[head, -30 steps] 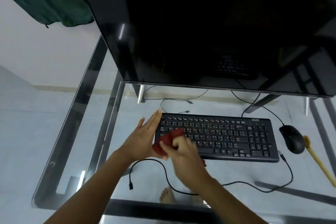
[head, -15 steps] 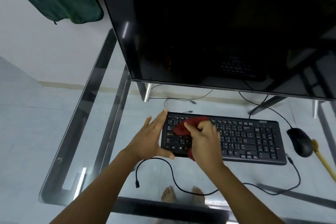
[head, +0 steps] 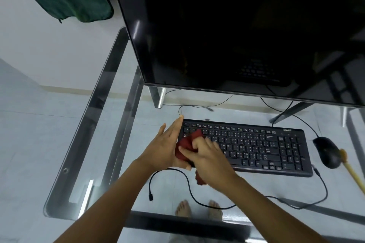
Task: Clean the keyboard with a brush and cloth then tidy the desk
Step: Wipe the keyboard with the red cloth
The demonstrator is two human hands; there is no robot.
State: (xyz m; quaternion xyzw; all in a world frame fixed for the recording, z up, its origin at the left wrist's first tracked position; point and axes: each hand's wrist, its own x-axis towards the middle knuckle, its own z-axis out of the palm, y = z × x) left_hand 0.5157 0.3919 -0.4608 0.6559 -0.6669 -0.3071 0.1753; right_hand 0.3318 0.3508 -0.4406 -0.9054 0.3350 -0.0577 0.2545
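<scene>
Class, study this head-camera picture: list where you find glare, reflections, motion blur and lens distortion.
Head view: a glare streak runs down the dark monitor's left bezel, and its screen mirrors the keyboard; the right hand gripping the red cloth is slightly motion-blurred; the glass desk's metal edge looks slightly bowed, likely wide-angle distortion.

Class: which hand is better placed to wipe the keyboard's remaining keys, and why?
Right: the right hand grips the crumpled red cloth on the black keyboard; the left hand touches its left edge.
</scene>
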